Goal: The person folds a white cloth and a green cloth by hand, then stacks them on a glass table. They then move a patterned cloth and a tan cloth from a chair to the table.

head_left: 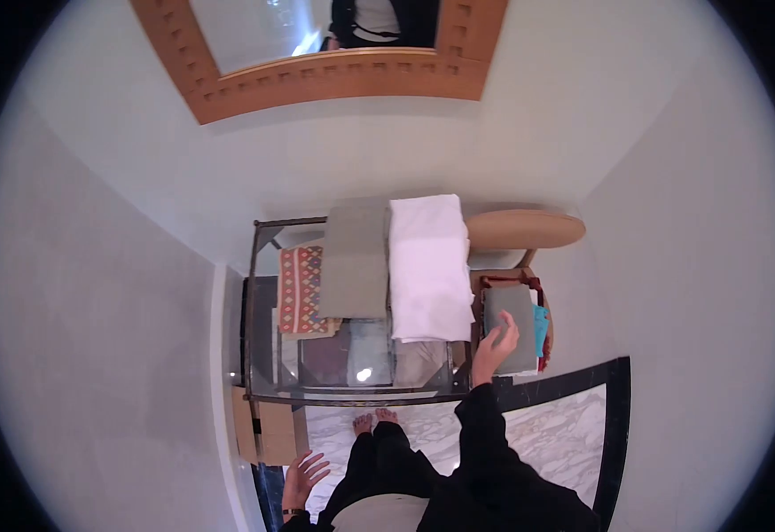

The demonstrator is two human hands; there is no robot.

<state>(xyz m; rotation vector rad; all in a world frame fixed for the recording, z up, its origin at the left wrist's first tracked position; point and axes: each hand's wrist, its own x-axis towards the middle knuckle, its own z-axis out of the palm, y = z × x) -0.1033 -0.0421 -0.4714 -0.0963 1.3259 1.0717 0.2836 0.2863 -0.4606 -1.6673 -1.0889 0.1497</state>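
My right hand (pixel 497 348) reaches forward over the chair, its fingers curved and apart, with nothing in it. It overlaps a stack topped by a grey folded cloth (pixel 513 312), where turquoise (pixel 541 330) and dark red edges stick out at the right. Low on the left, beside my legs, my left hand (pixel 303 479) hangs with spread fingers, holding nothing. On the glass-topped table (pixel 268 355) lie a white folded cloth (pixel 429 266), an olive-grey folded cloth (pixel 355 263) and a patterned orange folded cloth (pixel 301 288) side by side.
A chair with a rounded tan backrest (pixel 527 230) stands right of the table. More folded fabrics (pixel 370 350) show through the glass. Cardboard boxes (pixel 278 433) sit at the table's front left. A wood-framed mirror (pixel 343 75) hangs on the wall above.
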